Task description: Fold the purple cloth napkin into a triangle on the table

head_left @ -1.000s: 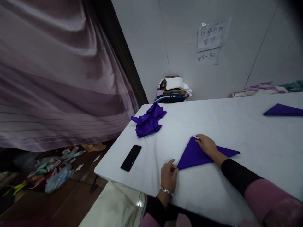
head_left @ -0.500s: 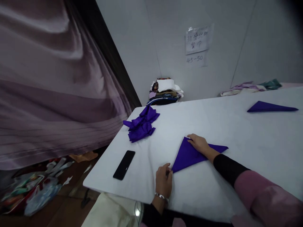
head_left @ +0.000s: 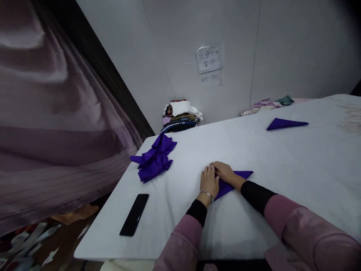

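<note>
A folded purple cloth napkin (head_left: pixel 223 189) lies on the white-covered table, partly hidden under both hands. My left hand (head_left: pixel 208 180), with a silver bracelet at the wrist, is closed on the napkin's left part near the far corner. My right hand (head_left: pixel 225 172) meets it there, its fingers pressed together on the same corner and its wrist across the cloth. The fingertips nearly touch; what lies beneath them is hidden. The napkin's right point sticks out past my right wrist.
A crumpled purple cloth pile (head_left: pixel 156 160) and a black phone (head_left: pixel 134 215) lie to the left. A folded purple triangle (head_left: pixel 286 123) rests far right. Stacked fabrics (head_left: pixel 180 116) stand against the wall, under a paper sign (head_left: pixel 209 59). A curtain (head_left: pixel 70 143) hangs left.
My left hand has moved from the napkin's near left corner up to the far corner, beside my right hand. The napkin's left side now looks folded over. The view has shifted right.
</note>
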A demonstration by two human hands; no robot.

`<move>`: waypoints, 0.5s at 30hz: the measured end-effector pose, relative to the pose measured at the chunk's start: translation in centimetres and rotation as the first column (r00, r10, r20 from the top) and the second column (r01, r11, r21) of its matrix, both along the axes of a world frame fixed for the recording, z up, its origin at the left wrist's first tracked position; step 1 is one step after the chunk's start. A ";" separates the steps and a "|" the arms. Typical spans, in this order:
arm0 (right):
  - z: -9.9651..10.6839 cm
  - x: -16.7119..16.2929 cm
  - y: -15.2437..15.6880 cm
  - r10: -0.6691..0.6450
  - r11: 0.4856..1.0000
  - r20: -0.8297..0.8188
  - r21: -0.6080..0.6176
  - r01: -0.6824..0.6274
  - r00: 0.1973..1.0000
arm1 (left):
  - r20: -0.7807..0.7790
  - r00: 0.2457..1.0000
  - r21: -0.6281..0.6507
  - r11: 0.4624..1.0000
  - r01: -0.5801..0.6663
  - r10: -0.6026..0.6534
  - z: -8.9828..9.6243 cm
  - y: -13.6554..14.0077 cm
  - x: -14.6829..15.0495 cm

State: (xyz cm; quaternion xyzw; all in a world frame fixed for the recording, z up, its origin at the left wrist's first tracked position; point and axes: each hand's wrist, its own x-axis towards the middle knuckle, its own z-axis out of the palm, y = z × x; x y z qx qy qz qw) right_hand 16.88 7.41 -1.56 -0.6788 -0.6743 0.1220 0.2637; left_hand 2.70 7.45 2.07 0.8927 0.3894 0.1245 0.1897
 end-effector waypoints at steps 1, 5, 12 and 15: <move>0.1 0.1 0.0 -0.003 1.000 -0.014 -0.002 0.003 1.000 | -0.025 1.000 -0.008 1.000 -0.009 0.009 -0.6 0.3 0.4; 0.3 0.3 -0.3 -0.034 0.999 -0.032 -0.010 0.034 0.999 | -0.116 0.993 0.001 1.000 -0.007 0.007 -2.3 1.0 0.0; -0.7 2.9 -5.3 -0.066 0.977 -0.011 0.204 0.067 0.998 | -0.259 0.966 0.117 0.993 0.030 0.001 -2.8 0.8 -0.5; -1.5 6.2 -8.9 -0.244 0.943 -0.176 0.188 0.276 0.954 | -0.309 0.951 0.141 0.990 0.026 0.020 -2.9 0.8 -0.4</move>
